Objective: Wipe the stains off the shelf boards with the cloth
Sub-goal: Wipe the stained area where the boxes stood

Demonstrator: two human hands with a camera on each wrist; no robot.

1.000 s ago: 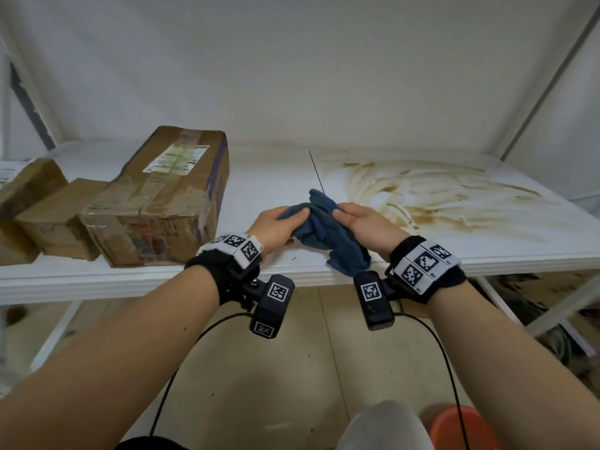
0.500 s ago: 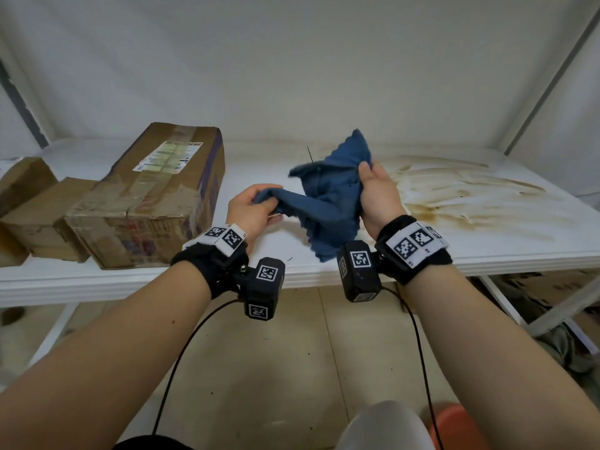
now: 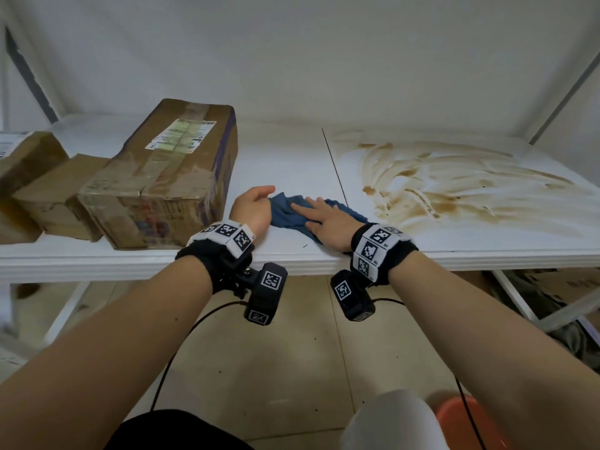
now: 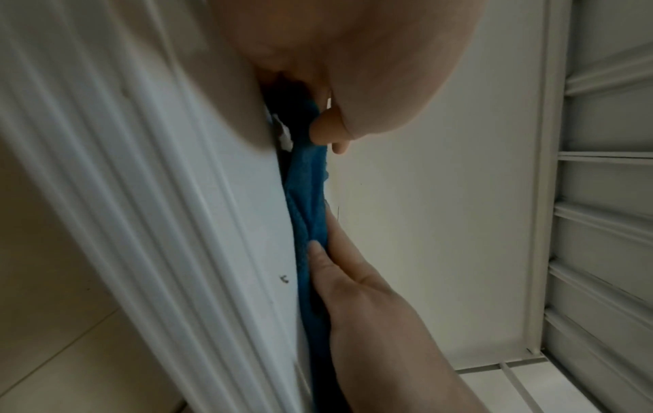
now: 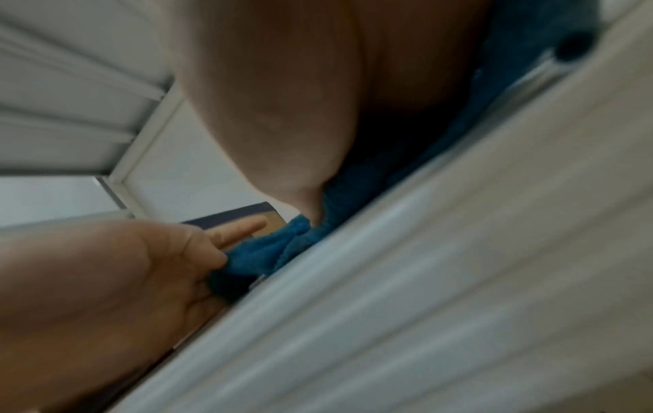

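Observation:
The blue cloth (image 3: 289, 214) lies bunched on the white shelf board (image 3: 285, 157), just left of the seam between two boards. My right hand (image 3: 319, 216) lies flat on the cloth with straight fingers and presses it down. My left hand (image 3: 255, 203) holds the cloth's left end, its fingertips (image 4: 326, 131) curled over the cloth (image 4: 307, 195). Brown smeared stains (image 3: 438, 190) cover the right board, starting close to the cloth's right edge. The right wrist view shows the left hand (image 5: 106, 279) at the cloth (image 5: 261, 257) with its index finger straight.
A large taped cardboard box (image 3: 162, 177) stands on the shelf right beside my left hand. Two smaller boxes (image 3: 55, 196) sit further left. The shelf's front edge (image 3: 130, 264) runs under my wrists. An orange bucket (image 3: 461, 423) is on the floor below.
Half a second ago both hands held the cloth up in the air. It now lies on the shelf, with my right hand flattened on top of it.

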